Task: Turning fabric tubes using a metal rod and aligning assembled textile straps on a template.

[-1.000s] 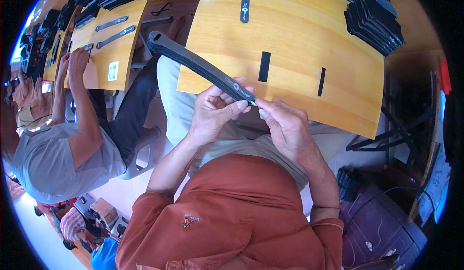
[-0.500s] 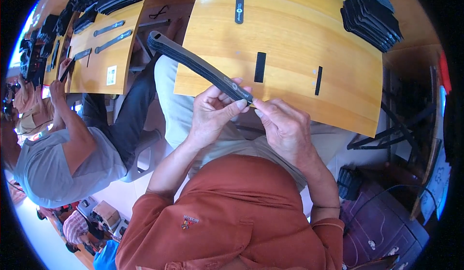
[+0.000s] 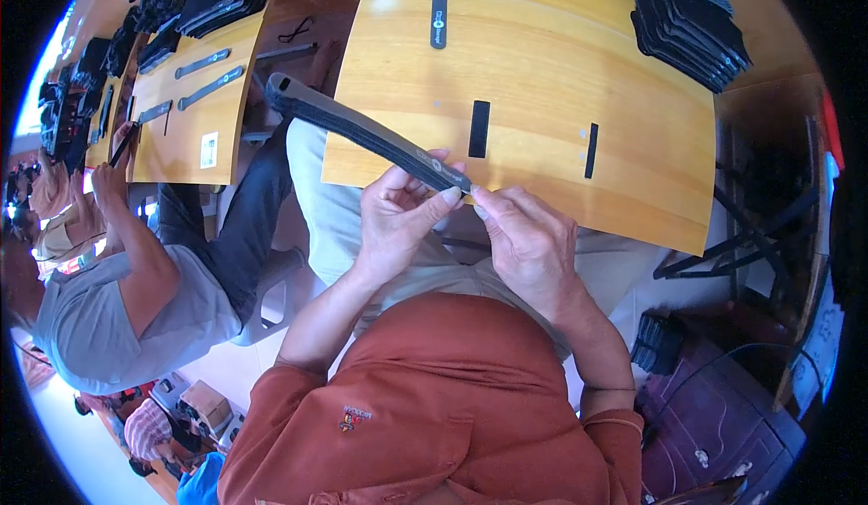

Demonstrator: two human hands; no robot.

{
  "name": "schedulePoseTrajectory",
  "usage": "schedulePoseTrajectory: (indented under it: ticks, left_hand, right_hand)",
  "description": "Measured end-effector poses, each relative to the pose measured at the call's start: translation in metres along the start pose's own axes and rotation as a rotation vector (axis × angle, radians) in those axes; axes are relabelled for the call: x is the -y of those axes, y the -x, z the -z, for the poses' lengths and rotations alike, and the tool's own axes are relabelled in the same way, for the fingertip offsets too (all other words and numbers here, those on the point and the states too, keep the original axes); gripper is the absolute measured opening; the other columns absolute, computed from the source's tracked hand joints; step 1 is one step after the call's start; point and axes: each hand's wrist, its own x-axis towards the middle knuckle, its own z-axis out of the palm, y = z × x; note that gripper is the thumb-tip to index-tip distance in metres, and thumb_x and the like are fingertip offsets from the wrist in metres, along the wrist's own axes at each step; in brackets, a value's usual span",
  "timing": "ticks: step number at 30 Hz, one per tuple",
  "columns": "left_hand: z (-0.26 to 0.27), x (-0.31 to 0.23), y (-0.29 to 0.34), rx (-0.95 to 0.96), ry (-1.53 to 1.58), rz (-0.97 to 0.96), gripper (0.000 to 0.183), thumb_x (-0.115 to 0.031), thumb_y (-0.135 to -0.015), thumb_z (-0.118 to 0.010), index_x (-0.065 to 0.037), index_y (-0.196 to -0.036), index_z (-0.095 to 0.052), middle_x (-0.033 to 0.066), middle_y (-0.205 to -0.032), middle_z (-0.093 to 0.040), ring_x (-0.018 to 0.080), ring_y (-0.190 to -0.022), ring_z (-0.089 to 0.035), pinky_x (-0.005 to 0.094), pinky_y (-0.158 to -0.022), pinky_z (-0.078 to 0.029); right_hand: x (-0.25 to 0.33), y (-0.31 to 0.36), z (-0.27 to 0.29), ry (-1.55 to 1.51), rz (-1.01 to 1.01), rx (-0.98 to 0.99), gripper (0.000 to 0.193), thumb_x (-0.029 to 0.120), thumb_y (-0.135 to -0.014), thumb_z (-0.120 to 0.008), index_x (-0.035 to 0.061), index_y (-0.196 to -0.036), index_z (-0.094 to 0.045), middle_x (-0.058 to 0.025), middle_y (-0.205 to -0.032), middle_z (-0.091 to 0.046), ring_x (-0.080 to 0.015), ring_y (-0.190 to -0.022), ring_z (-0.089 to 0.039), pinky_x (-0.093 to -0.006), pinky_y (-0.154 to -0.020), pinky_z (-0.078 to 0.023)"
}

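Observation:
A bundle of long dark grey straps [image 3: 362, 132], stacked flat on one another, slants up to the left across the table's near edge; its far rounded end has a slot. My left hand [image 3: 391, 220] is closed round the near end, thumb on top. At that same end, my right hand [image 3: 535, 238] pinches with thumb and forefinger; a small yellowish bit shows just below the fingertips, too small to name. Beyond my hands, one single grey strap [image 3: 439, 12] lies on the wooden table [image 3: 542, 80]. A wider black strip [image 3: 479, 129] and a narrower black strip [image 3: 591, 151] lie nearer.
Piles of black folded fabric pieces [image 3: 692, 35] stand at the table's far right corner. On the left, a person in a grey shirt [image 3: 108, 315] works at another table [image 3: 185, 148] with straps and black piles. A purple drawer cabinet [image 3: 714, 415] stands at lower right.
The view has shifted slightly. My hands keep their hold at the bundle's near end, with the right fingertips a little closer to it. The neighbour's hands have moved a little.

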Motion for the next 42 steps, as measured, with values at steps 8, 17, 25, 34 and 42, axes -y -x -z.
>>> schedulePoseTrajectory:
  ticks: [8, 17, 25, 34, 42]
  left_hand:
    - [-0.014, 0.001, 0.007, -0.153, -0.176, -0.053, 0.041, 0.007, -0.091, -0.07, 0.006, -0.131, -0.058, 0.012, -0.12, -0.068, 0.0154, -0.109, -0.065, 0.0272, -0.09, -0.057]
    - [-0.019, 0.019, 0.01, -0.208, -0.239, -0.227, 0.041, 0.005, -0.092, -0.07, 0.006, -0.131, -0.056, 0.016, -0.123, -0.068, 0.0171, -0.107, -0.067, 0.0301, -0.094, -0.055]
    - [-0.02, 0.01, 0.007, -0.174, -0.176, -0.164, 0.039, 0.005, -0.092, -0.07, 0.005, -0.13, -0.058, 0.0161, -0.122, -0.068, 0.0182, -0.109, -0.066, 0.0319, -0.096, -0.054]
    - [-0.027, 0.006, 0.005, -0.124, -0.127, -0.18, 0.034, 0.006, -0.091, -0.071, 0.002, -0.123, -0.061, 0.0095, -0.119, -0.067, 0.0128, -0.103, -0.065, 0.027, -0.089, -0.055]
    - [-0.03, 0.011, 0.012, -0.216, -0.398, -0.211, 0.028, 0.003, -0.089, -0.075, 0.004, -0.116, -0.067, 0.0059, -0.105, -0.071, 0.0097, -0.09, -0.065, 0.0246, -0.079, -0.055]
  right_hand:
    - [0.004, 0.003, -0.012, 0.202, 0.003, -0.06, 0.033, -0.002, -0.075, -0.066, 0.0039, -0.107, -0.069, -0.006, -0.082, -0.063, -0.0244, -0.067, -0.064, -0.0386, -0.058, -0.053]
    - [0.006, -0.002, -0.012, 0.278, 0.009, -0.024, 0.036, -0.002, -0.075, -0.066, 0.002, -0.111, -0.069, -0.0079, -0.083, -0.064, -0.0249, -0.068, -0.065, -0.0381, -0.059, -0.054]
    - [-0.014, 0.003, -0.022, -0.27, -0.18, -0.092, 0.022, -0.001, -0.087, -0.068, 0.0013, -0.109, -0.069, -0.0158, -0.088, -0.069, -0.0329, -0.077, -0.07, -0.0412, -0.065, -0.055]
    - [-0.008, 0.002, -0.015, -0.172, -0.109, -0.119, 0.027, -0.003, -0.086, -0.069, 0.0018, -0.112, -0.068, -0.0153, -0.088, -0.069, -0.0338, -0.078, -0.07, -0.0417, -0.066, -0.055]
    - [-0.007, 0.008, -0.014, -0.11, -0.089, -0.102, 0.035, -0.006, -0.082, -0.067, 0.0026, -0.116, -0.067, -0.0131, -0.084, -0.068, -0.0318, -0.074, -0.069, -0.0435, -0.065, -0.055]
